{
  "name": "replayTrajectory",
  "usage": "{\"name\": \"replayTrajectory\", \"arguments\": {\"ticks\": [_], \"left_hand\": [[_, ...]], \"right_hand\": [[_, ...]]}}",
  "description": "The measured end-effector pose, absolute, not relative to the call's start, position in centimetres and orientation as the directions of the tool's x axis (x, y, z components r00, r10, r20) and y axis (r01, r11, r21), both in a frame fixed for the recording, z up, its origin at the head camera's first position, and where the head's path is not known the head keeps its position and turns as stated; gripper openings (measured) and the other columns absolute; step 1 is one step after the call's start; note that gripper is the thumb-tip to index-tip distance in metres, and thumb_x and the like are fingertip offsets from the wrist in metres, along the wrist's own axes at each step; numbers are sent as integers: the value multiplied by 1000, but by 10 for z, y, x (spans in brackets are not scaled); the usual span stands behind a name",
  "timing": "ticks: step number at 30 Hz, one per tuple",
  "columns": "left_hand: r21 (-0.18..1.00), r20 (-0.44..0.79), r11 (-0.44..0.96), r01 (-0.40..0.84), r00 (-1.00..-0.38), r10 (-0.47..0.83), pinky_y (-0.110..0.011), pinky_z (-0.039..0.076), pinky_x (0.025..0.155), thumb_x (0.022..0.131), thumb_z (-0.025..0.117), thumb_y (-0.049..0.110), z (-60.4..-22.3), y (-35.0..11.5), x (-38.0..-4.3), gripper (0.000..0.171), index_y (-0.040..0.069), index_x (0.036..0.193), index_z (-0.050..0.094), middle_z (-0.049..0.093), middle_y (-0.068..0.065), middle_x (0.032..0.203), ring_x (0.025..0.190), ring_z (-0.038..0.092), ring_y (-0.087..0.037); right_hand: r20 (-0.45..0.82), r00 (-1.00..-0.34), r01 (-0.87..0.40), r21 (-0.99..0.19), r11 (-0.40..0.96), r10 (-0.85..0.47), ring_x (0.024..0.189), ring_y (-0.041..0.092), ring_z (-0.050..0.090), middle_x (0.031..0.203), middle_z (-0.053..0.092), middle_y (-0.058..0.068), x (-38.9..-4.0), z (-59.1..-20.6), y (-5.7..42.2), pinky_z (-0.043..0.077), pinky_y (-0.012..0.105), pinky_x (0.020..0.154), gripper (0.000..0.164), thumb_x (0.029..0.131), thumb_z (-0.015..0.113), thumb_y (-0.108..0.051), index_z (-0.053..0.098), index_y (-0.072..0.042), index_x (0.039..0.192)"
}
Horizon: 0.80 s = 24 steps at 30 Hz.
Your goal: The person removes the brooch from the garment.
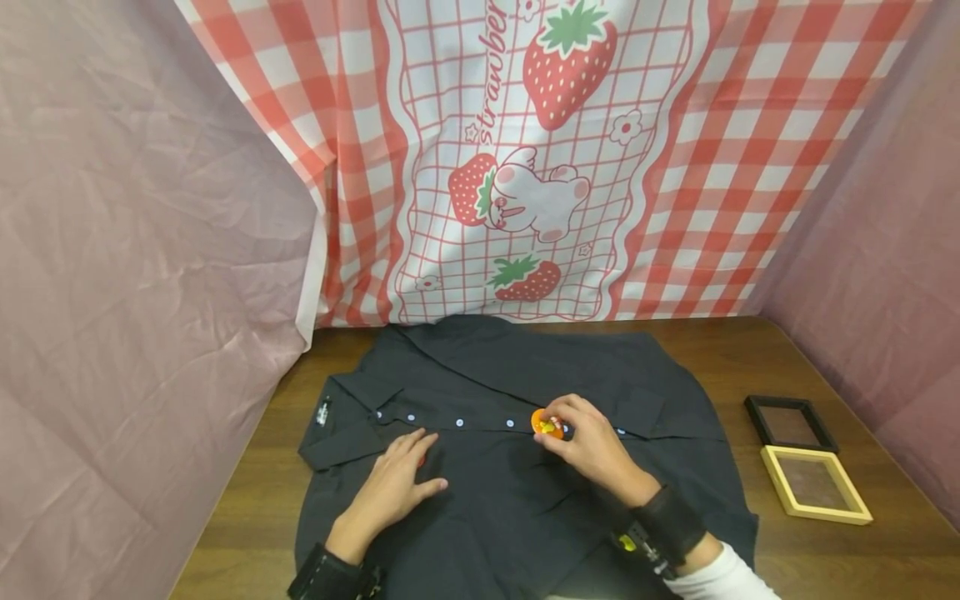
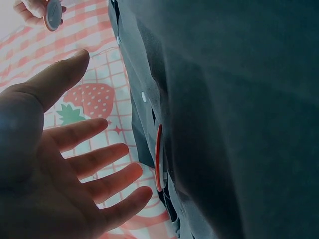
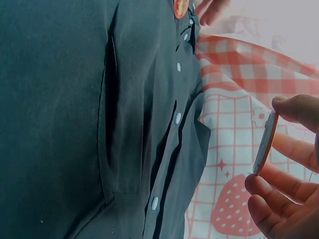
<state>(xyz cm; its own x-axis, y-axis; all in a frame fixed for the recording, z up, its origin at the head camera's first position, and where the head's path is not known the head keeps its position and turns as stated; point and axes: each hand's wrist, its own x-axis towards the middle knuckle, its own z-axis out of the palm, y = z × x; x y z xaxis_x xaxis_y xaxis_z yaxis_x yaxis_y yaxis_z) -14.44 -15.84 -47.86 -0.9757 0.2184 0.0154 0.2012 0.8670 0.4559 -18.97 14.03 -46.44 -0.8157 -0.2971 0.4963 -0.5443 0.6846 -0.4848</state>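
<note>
A dark button-up shirt (image 1: 480, 492) lies spread on the table, with a row of pale buttons (image 1: 460, 422) along its placket. My right hand (image 1: 588, 437) pinches a round orange pin badge (image 1: 546, 425) by its edge, above the placket. Its grey back (image 3: 264, 144) faces the shirt in the right wrist view. My left hand (image 1: 393, 483) has its fingers extended over the collar side of the shirt. Near those fingertips, a second round badge with a red rim (image 2: 159, 158) sits against the cloth, mostly hidden by the hand in the head view.
Two small frames, one black (image 1: 787, 423) and one light wood (image 1: 816, 485), lie on the brown table (image 1: 247, 483) at the right. A strawberry-print checked cloth (image 1: 525, 167) hangs behind the shirt, with pinkish curtains (image 1: 135, 250) on both sides.
</note>
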Motion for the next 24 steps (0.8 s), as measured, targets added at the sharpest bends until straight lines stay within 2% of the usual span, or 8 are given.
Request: {"name": "replayTrajectory", "arguments": {"ticks": [14, 24], "left_hand": [[456, 23, 870, 187, -980, 199, -65, 37, 103, 83, 76, 35, -478, -159, -145, 66, 8, 138, 53, 47, -19, 146, 136, 41, -40], [465, 18, 867, 182, -981, 196, -64, 36, 103, 83, 76, 35, -479, -158, -145, 65, 8, 138, 53, 47, -20, 146, 136, 41, -40]], "right_hand": [[516, -807, -546, -469, 694, -287, 88, 16, 61, 96, 66, -1, -191, -461, 149, 53, 34, 74, 25, 70, 87, -19, 73, -13, 90], [529, -803, -547, -473, 691, -274, 85, 16, 61, 96, 66, -1, -191, -459, 157, 51, 30, 69, 25, 70, 87, -17, 72, -13, 89]]}}
